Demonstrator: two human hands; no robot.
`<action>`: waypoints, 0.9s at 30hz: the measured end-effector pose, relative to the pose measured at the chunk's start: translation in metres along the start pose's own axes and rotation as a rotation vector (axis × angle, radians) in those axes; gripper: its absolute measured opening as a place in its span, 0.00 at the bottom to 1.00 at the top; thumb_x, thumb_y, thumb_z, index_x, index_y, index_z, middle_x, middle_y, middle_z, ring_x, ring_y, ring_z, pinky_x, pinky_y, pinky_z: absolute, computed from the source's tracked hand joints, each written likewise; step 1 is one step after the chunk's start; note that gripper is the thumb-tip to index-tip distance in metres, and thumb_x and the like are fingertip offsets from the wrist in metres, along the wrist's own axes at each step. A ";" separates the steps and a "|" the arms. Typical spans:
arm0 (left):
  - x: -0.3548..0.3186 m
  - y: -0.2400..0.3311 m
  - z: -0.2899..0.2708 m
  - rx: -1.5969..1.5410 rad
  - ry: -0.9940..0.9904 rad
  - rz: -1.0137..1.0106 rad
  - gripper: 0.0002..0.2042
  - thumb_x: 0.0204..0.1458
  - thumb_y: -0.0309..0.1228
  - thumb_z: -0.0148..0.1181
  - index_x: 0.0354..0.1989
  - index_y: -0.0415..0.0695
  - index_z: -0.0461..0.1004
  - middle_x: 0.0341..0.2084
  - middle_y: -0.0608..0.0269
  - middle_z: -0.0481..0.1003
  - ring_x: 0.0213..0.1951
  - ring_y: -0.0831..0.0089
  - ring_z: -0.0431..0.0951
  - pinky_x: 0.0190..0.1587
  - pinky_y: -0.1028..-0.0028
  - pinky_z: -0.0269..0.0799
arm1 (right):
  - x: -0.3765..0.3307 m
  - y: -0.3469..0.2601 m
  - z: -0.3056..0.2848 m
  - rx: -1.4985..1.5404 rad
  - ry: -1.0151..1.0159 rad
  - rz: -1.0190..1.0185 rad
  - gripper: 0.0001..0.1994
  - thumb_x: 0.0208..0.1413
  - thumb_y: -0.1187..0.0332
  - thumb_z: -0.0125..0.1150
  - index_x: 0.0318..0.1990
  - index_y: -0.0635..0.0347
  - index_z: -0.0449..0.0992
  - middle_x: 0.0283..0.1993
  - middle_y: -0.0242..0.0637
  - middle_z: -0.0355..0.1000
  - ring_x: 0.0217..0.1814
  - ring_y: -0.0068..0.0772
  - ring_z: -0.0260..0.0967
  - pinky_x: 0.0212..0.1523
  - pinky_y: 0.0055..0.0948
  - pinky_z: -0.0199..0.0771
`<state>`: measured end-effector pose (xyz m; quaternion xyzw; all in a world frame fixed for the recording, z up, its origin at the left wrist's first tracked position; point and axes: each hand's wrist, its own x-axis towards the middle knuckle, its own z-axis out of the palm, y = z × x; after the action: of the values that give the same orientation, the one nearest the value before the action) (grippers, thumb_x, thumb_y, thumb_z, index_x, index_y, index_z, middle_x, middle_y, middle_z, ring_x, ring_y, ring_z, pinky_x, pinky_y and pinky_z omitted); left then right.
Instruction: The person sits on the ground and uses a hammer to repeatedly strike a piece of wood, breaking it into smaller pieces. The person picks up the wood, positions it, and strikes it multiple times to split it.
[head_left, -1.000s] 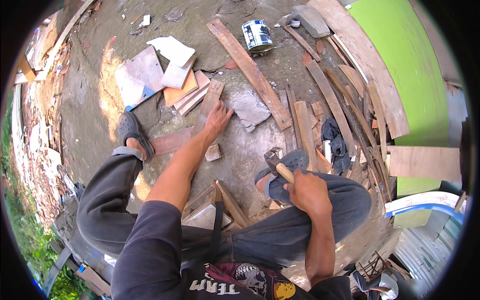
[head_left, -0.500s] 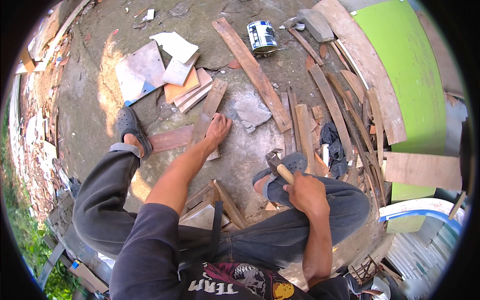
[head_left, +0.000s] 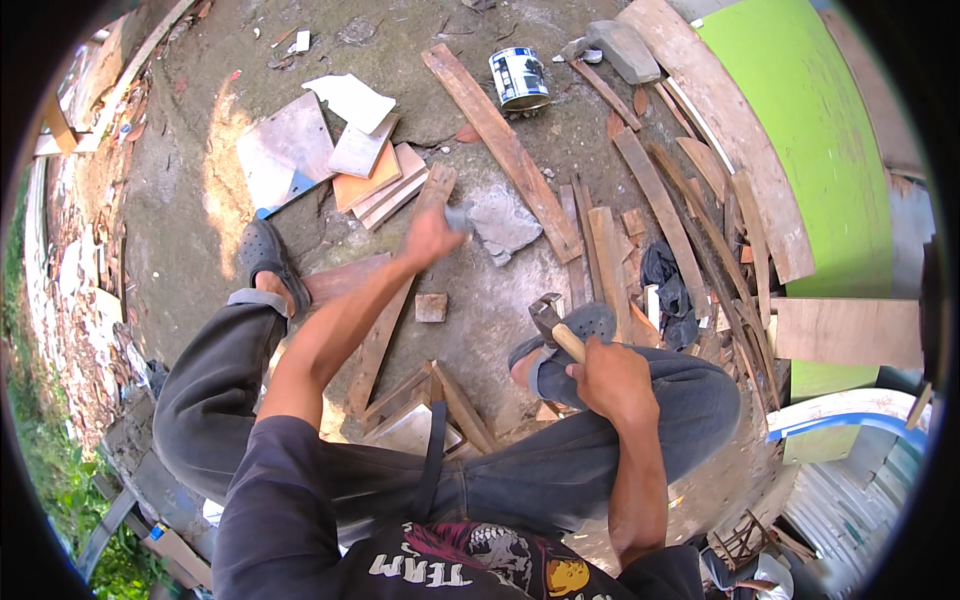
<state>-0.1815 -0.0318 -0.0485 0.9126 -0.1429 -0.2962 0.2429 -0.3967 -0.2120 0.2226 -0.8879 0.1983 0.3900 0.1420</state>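
My right hand [head_left: 615, 385] is closed around the wooden handle of a hammer [head_left: 568, 340]. The hammer's metal head points up and left, close to my right shoe. Out in front, my left hand [head_left: 434, 238] lies over a long wooden strip [head_left: 382, 348] that slants from upper right to lower left. Motion smears its fingers, so their grip cannot be made out. A small square wood block [head_left: 431, 307] rests on the ground just right of the strip. Under my left forearm, a reddish board [head_left: 345, 278] reaches toward my left shoe [head_left: 268, 262].
Stacked board offcuts [head_left: 385, 190] lie ahead-left. A flat stone [head_left: 502, 222] sits beside a long plank [head_left: 505, 150]. Beyond is a paint can [head_left: 520, 78]. Several wood strips [head_left: 662, 220] crowd the right, near a green panel [head_left: 800, 140]. A wooden frame [head_left: 462, 405] stands between my legs.
My left hand has shifted slightly up and its forearm has swung left. The small block and the strip's lower part have come into view. My right hand keeps the hammer nearly still.
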 end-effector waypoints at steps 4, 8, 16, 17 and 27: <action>0.064 0.007 -0.063 -0.747 0.513 0.030 0.41 0.42 0.58 0.69 0.54 0.34 0.67 0.39 0.51 0.79 0.46 0.61 0.79 0.49 0.63 0.73 | -0.001 0.000 0.005 0.008 0.030 -0.052 0.18 0.54 0.58 0.64 0.36 0.68 0.74 0.28 0.54 0.76 0.36 0.57 0.76 0.39 0.50 0.73; 0.073 -0.029 -0.082 -0.310 0.270 -0.093 0.48 0.43 0.61 0.66 0.60 0.30 0.59 0.51 0.39 0.72 0.54 0.52 0.75 0.53 0.61 0.71 | -0.003 -0.002 0.004 -0.005 0.034 -0.078 0.17 0.54 0.59 0.64 0.36 0.68 0.74 0.29 0.53 0.77 0.35 0.55 0.77 0.37 0.47 0.74; -0.026 -0.063 -0.002 0.250 0.062 -0.108 0.46 0.38 0.49 0.74 0.59 0.33 0.56 0.52 0.33 0.68 0.52 0.41 0.73 0.53 0.55 0.72 | -0.005 0.001 0.009 -0.011 0.039 -0.097 0.18 0.54 0.57 0.63 0.36 0.67 0.74 0.29 0.54 0.76 0.36 0.56 0.76 0.38 0.49 0.73; -0.026 -0.067 0.000 0.225 0.087 -0.106 0.41 0.40 0.45 0.72 0.58 0.35 0.57 0.50 0.35 0.70 0.50 0.43 0.74 0.52 0.54 0.72 | -0.005 0.000 0.008 -0.013 0.044 -0.099 0.18 0.54 0.57 0.63 0.36 0.67 0.74 0.29 0.54 0.76 0.36 0.56 0.76 0.38 0.49 0.73; -0.031 -0.107 0.007 -0.281 -0.181 0.185 0.29 0.48 0.42 0.62 0.58 0.40 0.70 0.53 0.45 0.74 0.51 0.50 0.77 0.56 0.61 0.71 | -0.004 -0.005 0.008 -0.033 0.031 -0.094 0.17 0.54 0.58 0.64 0.35 0.67 0.75 0.29 0.54 0.76 0.36 0.56 0.76 0.39 0.48 0.74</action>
<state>-0.1972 0.0685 -0.0950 0.8223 -0.2048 -0.3705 0.3804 -0.4022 -0.2036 0.2212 -0.9044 0.1520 0.3724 0.1426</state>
